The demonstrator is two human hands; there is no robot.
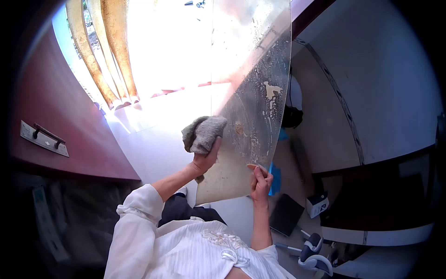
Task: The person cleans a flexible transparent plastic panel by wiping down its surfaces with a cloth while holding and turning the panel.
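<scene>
A crumpled grey cloth (206,133) is bunched in my left hand (206,158), and a small end of it hangs below the wrist. The cloth is up against the left part of a tall glass pane (246,111). Wet streaks, droplets and a pale patch (272,90) mark the pane's right side. At the pane's lower right edge, my right hand (261,182) is closed with the edge between its fingers, one finger stretched across the glass.
To the left stands a red door (74,107) with a metal handle (49,136). Curved wooden bars (116,51) cross the bright opening. At right are a tiled wall (381,83), a black box (286,215), a white box (317,204) and grey-white equipment (313,251) on the floor.
</scene>
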